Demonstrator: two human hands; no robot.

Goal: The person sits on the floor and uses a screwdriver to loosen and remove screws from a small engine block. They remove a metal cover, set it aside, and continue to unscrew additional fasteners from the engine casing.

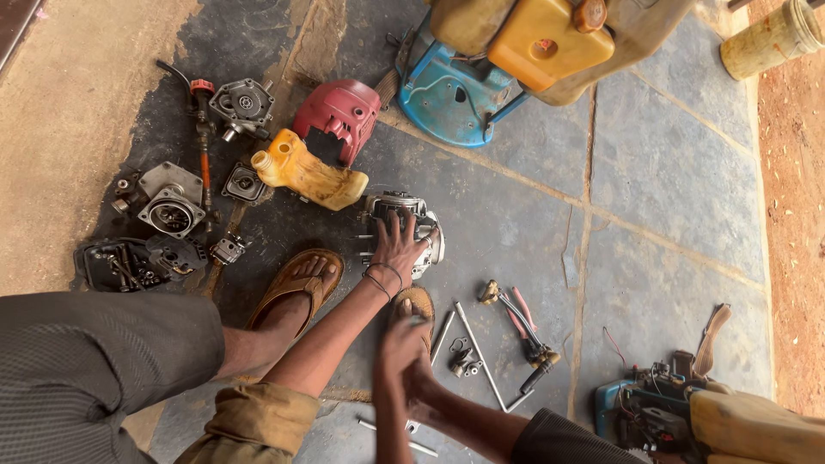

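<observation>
Left hand [397, 243] spread flat, fingers splayed, pressing on grey metal engine block [421, 225] at centre of stone floor [670, 172], arm stretched far from near-left. Right hand [402, 345] hangs near, just above right sandal [418, 302]; blurred, grip cannot be told. Yellow plastic tank [308, 174] and red cover [340, 113] lie far-left of block; pliers [524, 322] right.

A grey metal engine block with ribbed fins and protruding studs [402, 232] sits on the oil-stained stone floor [516, 223] at centre frame, just beside a yellow plastic fuel tank [307, 171].
</observation>
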